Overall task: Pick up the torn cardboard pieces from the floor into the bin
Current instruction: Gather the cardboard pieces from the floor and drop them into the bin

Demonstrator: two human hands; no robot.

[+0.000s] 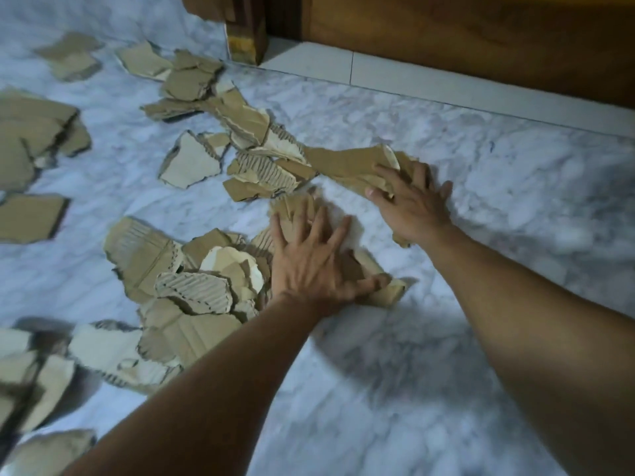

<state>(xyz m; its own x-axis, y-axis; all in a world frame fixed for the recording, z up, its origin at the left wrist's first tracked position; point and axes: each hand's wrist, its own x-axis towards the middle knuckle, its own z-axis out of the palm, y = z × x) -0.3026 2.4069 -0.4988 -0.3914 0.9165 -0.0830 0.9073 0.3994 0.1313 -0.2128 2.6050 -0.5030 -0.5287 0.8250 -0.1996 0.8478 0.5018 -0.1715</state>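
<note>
Marble floor (515, 187): white with grey veins, fills most of the view and is bare on the right half.
Wooden furniture (481, 39): dark brown, runs along the top edge, with one leg (249, 36) standing on the floor.
Tile strip (360, 72): pale, lies along the foot of the wood.
Torn cardboard pieces (151, 259): brown and cream scraps, some showing corrugation, lie strewn over the left half of the floor, loose at the edges and overlapping in a heap by the left hand.
Long cardboard piece (343, 164): lies flat near the middle, its right end under the right hand.
Left hand (309, 266): palm down, fingers spread and nearly straight, presses on scraps at the heap's right edge, thumb out over a small piece.
Right hand (409, 204): palm down, fingers loosely extended, rests on the long piece's end; a scrap shows beneath the wrist.
</note>
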